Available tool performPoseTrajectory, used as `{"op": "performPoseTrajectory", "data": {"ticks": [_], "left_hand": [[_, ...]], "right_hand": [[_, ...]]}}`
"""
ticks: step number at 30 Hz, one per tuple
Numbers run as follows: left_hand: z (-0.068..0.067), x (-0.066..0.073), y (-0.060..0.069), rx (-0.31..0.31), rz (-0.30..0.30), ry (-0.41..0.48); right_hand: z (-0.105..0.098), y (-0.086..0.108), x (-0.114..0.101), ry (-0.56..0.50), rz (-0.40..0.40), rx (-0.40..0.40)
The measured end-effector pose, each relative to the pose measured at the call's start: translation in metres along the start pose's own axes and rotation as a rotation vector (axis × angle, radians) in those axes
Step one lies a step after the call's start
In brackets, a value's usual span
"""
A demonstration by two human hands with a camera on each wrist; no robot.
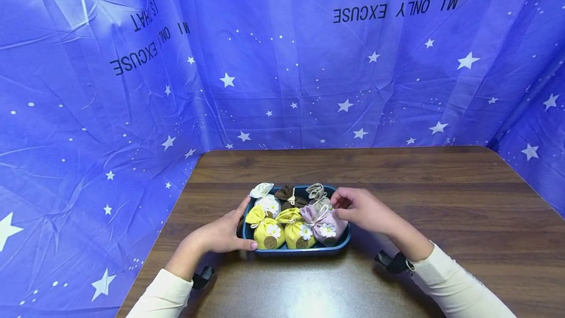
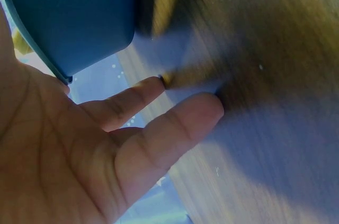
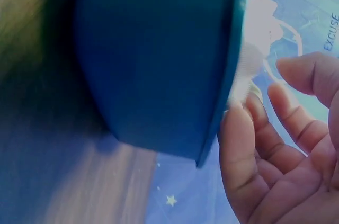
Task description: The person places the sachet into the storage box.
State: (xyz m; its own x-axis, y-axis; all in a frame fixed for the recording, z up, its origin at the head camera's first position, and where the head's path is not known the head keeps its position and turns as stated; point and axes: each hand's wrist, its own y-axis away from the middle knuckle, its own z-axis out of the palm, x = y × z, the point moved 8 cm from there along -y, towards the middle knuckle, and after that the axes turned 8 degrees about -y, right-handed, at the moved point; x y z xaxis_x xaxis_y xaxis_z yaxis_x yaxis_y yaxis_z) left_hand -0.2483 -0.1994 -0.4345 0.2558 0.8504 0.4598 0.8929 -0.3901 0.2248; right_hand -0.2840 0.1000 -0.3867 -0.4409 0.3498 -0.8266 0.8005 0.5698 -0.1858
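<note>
A dark blue tub (image 1: 300, 251) holds several small drawstring cloth pouches. Along its front lie two yellow pouches, one at the left (image 1: 267, 240) and one in the middle (image 1: 295, 247), with a pink pouch (image 1: 336, 223) at the right. Behind them are a white pouch (image 1: 261, 190), a brown pouch (image 1: 284, 193) and a grey pouch (image 1: 316, 191). My left hand (image 1: 222, 232) rests against the tub's left end, thumb at the front corner, fingers spread. Over the right end, my right hand (image 1: 364, 210) is at the pink and grey pouches, fingers loosely bent, thumb apart from them in the right wrist view.
The tub stands on a brown wooden table (image 1: 441, 195). Blue curtains (image 1: 282, 63) with white stars hang behind and at both sides. Black straps are on the left wrist (image 1: 203, 278) and right wrist (image 1: 393, 262).
</note>
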Motion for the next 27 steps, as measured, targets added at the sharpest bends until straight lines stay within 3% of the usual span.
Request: {"op": "performPoseTrajectory", "data": {"ticks": [11, 19, 27], "left_hand": [[0.000, 0.001, -0.003, 0.002, 0.027, 0.011], [-0.001, 0.001, -0.004, 0.012, 0.046, 0.020], [-0.007, -0.007, 0.006, -0.010, 0.090, 0.048]], "right_hand": [[-0.054, 0.023, 0.009, 0.006, 0.071, 0.159], [-0.097, 0.062, 0.043, 0.175, 0.150, 0.292], [-0.138, 0.106, 0.065, 0.344, 0.195, 0.411]]}}
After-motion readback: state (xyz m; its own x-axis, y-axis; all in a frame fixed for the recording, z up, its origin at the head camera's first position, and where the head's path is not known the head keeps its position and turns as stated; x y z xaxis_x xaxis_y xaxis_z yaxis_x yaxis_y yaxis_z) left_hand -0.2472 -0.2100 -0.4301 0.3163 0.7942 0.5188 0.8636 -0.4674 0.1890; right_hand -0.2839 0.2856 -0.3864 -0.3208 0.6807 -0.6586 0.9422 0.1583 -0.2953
